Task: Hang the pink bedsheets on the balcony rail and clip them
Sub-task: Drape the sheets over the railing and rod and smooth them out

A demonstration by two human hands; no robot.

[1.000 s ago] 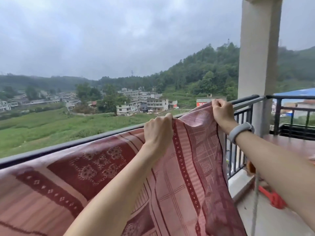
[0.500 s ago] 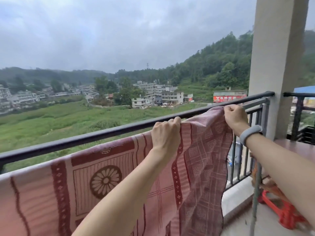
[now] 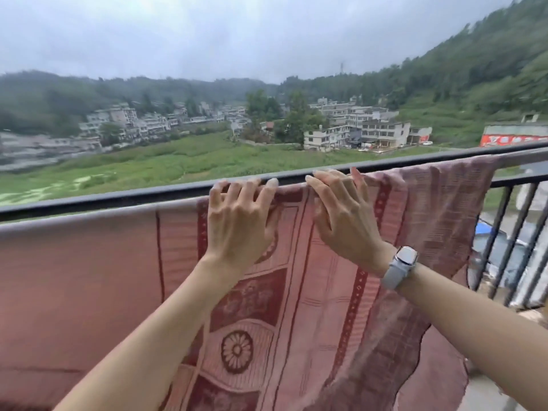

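The pink patterned bedsheet (image 3: 89,277) is draped over the black balcony rail (image 3: 118,197) and hangs down on my side, from the left edge of view to its right end near the rail's right part. My left hand (image 3: 240,223) lies on the sheet just below the rail top, its spread fingers reaching the rail. Close beside it, my right hand (image 3: 341,215), with a watch on its wrist, presses the sheet the same way, fingers nearly straight. No clips are in view.
The rail's vertical bars (image 3: 504,232) stand uncovered at the right, past the sheet's end. Beyond the rail lie a green field, village buildings (image 3: 382,133) and wooded hills far below. A strip of balcony floor shows at the bottom right.
Both hands have let go of the sheet's gripped top edge, moved left along the rail and closer together, and now lie flat on it. The view has swung left, so the pillar is gone.
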